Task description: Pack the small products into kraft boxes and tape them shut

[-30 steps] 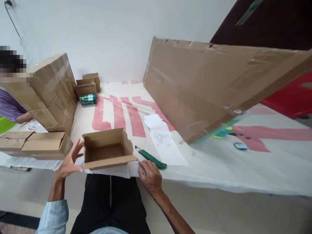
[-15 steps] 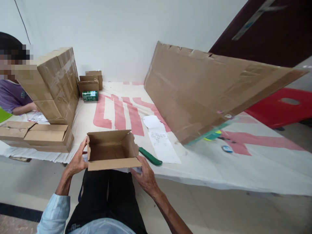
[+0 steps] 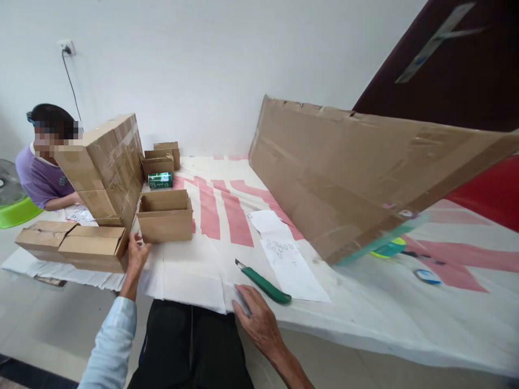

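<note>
An open-topped cardboard box (image 3: pixel 165 226) stands on the cloth-covered table, its inside facing up. My left hand (image 3: pixel 138 254) is at the box's lower left corner, fingers and thumb apart; whether it still touches the cardboard is hard to tell. Beneath and in front lie white paper sheets (image 3: pixel 192 283) at the table's edge. My right hand (image 3: pixel 259 319) rests by the sheets' right end, fingers loosely spread and holding nothing. Just beyond it lies a green-handled utility knife (image 3: pixel 265 283), blade end pointing away to the left. A written-on paper slip (image 3: pixel 290 265) lies beside the knife.
Closed cardboard boxes (image 3: pixel 95 246) line the left front edge. Behind them rises a taped carton stack (image 3: pixel 115 167), with a person (image 3: pixel 51 181) beyond. A green can (image 3: pixel 160 180) lies near smaller boxes. A large cardboard panel (image 3: pixel 357 173) leans at right, near a tape roll (image 3: pixel 427 276).
The open box has gone from between both my hands to the table, farther forward. My right hand has let go of it and lies at the table's edge. The view has shifted.
</note>
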A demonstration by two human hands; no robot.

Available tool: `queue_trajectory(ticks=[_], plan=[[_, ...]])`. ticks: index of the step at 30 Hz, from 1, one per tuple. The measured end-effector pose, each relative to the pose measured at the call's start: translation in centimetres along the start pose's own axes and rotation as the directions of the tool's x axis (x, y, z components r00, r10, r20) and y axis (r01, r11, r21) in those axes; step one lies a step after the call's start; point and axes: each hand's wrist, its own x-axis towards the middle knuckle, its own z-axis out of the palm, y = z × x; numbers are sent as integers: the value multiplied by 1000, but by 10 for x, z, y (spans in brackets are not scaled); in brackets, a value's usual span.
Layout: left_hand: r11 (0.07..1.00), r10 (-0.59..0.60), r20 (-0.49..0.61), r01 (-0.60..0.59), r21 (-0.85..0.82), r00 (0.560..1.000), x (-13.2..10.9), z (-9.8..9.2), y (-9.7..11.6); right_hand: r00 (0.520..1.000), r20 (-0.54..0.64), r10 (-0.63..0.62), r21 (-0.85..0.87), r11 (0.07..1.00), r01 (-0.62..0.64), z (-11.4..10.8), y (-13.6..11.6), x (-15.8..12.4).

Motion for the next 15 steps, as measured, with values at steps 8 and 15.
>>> queue_trajectory(ticks=[8, 15], plan=[[992, 50, 266, -79, 98, 963, -28, 75, 10, 996, -84, -28, -52, 998, 24, 4, -3, -2], [982, 63, 338, -119, 149, 939, 45, 85, 25, 988, -148, -48, -99, 995, 33, 6, -7, 4]])
